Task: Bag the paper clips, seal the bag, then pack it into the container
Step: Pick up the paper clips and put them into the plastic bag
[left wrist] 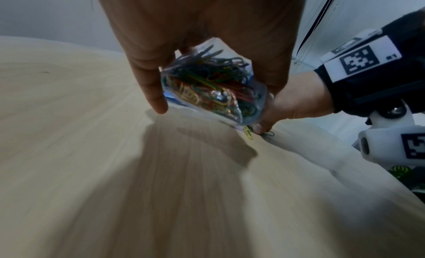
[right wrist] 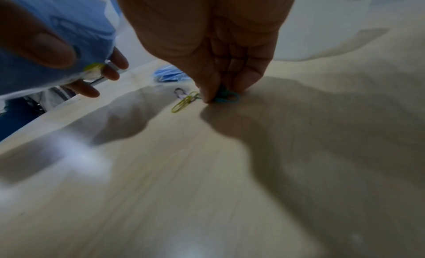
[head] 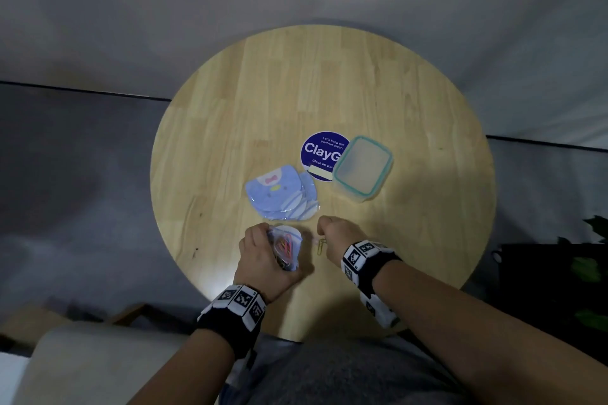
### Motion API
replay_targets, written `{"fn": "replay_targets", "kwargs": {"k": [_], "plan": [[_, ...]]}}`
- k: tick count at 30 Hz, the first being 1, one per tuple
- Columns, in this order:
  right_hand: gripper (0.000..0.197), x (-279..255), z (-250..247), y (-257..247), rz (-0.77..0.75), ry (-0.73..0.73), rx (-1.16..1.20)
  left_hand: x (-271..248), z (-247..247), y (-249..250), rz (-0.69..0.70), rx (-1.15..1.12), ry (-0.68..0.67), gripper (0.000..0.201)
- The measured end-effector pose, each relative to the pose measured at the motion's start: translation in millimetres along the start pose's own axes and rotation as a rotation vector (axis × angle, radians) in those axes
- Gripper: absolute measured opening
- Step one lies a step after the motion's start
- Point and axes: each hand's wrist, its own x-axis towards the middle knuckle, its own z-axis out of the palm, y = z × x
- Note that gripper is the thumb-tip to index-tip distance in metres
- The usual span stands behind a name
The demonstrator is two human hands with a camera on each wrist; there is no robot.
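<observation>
My left hand [head: 263, 260] grips a clear bag [left wrist: 214, 85] stuffed with coloured paper clips, just above the near part of the round wooden table [head: 411, 102]. The bag [head: 286, 246] shows beside my thumb in the head view. To its right, my right hand [head: 332, 233] is down on the tabletop, its thumb and fingers pinching a blue paper clip [right wrist: 226, 96]. A yellow clip [right wrist: 184, 103] and a pale purple clip [right wrist: 179, 92] lie loose beside it. The yellow clip [head: 321, 246] also shows in the head view. The clear container [head: 363, 168] with a teal rim stands open further back.
A stack of blue printed bags [head: 283, 192] lies between my hands and the container. A round blue sticker [head: 320, 154] sits partly under the container. The table edge is close to my body, with dark floor around it.
</observation>
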Motion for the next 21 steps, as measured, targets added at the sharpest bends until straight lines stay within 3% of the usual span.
{"fn": "replay_targets", "kwargs": {"k": [3,7,9,12,16,21], "plan": [[0.041,-3.0,-0.4,9.0,0.043,0.053,0.1,2.0,0.8,0.3,0.001,0.002,0.009,0.086],[0.031,-3.9,-1.2,22.2,0.177,0.215,0.448,5.0,2.5,0.2,-0.007,0.009,0.0,0.087],[0.029,-4.2,0.9,23.8,0.17,0.257,0.51,6.4,3.4,1.9,-0.002,0.006,-0.005,0.086],[0.032,-3.7,4.8,13.9,0.067,0.192,0.444,8.0,4.2,4.6,0.0,0.009,-0.01,0.085],[0.026,0.0,6.4,4.8,-0.041,0.235,0.347,7.1,-0.1,5.2,0.01,0.018,-0.023,0.089],[0.031,-5.7,5.6,16.6,-0.048,0.15,0.242,6.7,-2.1,2.3,-0.003,0.026,-0.008,0.087]]}}
